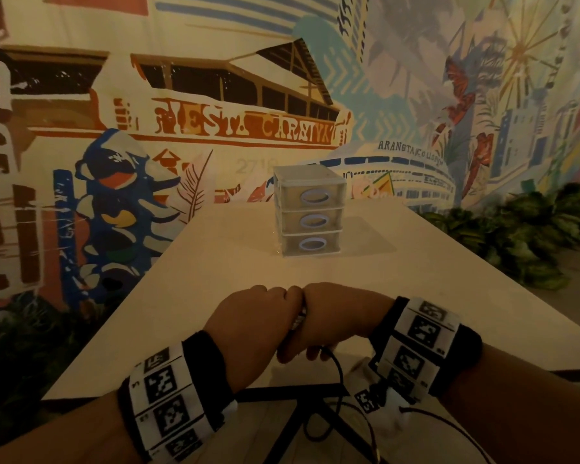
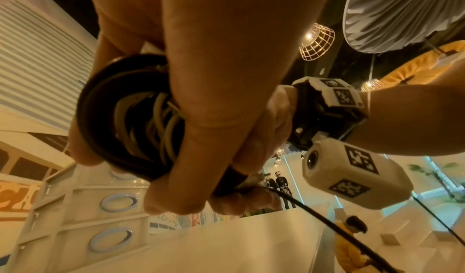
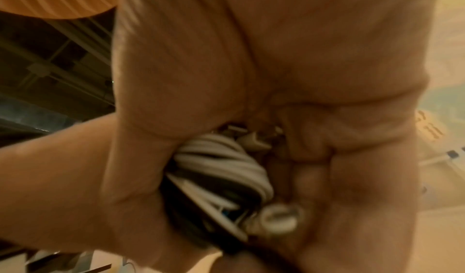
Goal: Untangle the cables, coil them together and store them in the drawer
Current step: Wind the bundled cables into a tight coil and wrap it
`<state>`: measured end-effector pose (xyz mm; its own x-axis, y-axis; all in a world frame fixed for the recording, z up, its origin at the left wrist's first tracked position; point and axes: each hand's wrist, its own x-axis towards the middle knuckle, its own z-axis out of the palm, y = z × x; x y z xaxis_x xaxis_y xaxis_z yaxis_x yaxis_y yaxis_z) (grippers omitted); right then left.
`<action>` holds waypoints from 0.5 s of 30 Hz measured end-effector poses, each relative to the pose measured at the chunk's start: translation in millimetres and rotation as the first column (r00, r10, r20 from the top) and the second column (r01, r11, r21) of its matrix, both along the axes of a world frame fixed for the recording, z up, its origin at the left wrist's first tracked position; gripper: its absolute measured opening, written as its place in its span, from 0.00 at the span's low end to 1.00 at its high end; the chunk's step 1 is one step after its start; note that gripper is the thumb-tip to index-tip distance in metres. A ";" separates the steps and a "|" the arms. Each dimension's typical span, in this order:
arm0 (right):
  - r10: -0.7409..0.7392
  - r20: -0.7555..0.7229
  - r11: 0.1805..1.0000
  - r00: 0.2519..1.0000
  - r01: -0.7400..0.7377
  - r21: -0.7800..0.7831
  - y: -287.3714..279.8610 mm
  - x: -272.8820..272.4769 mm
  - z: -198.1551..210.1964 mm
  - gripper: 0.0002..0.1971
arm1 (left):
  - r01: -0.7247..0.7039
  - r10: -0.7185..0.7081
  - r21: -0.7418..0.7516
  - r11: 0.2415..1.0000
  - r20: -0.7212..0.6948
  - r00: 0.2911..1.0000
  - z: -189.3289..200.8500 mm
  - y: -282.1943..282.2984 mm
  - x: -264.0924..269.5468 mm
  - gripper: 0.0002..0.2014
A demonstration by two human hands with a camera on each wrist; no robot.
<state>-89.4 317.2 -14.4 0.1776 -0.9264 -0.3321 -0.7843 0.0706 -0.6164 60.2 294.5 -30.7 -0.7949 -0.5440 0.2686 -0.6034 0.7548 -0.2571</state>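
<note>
Two hands meet knuckle to knuckle above the near edge of the counter (image 1: 215,262), both wrapped around one bundle of coiled cables (image 2: 130,114). The left hand (image 1: 252,326) has its fingers (image 2: 214,118) curled tight round the coil, which the left wrist view shows as dark outer loops with pale grey loops inside. The right hand (image 1: 342,316) presses against the left from the right side, its fingers (image 3: 352,158) folded in on the same bundle; in the blurred right wrist view, grey and black strands and a pale plug end show between palm and fingertips. One loose black cable tail (image 1: 339,373) drops from under the hands, past the counter's near edge, and loops down toward the floor.

Farther back, near the middle of the counter and well apart from the hands, stands a small clear drawer unit (image 1: 308,212) with three stacked drawers, each with a pale blue oval handle, all pushed in. Behind it rises a painted mural wall (image 1: 181,112). Green plants (image 1: 533,236) line the floor to the right of the counter. Both wrists wear bands with black-and-white marker tags.
</note>
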 end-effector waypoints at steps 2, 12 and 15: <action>0.006 -0.034 1.000 0.999 -0.007 -0.024 1.9 -0.2 -3.3 0.05 | -0.003 0.003 0.033 0.999 0.001 1.000 -0.1 -0.1 0.7 0.12; 0.050 0.134 0.954 0.990 -0.007 -0.300 18.6 -36.4 -4.8 0.10 | 0.304 -0.040 0.364 0.880 -0.581 0.813 3.7 -28.9 24.0 0.58; 0.119 0.282 0.932 0.952 -0.009 -0.362 22.6 -38.7 -5.8 0.08 | 0.519 0.064 0.590 0.619 -0.697 0.714 -1.4 -36.4 29.8 0.52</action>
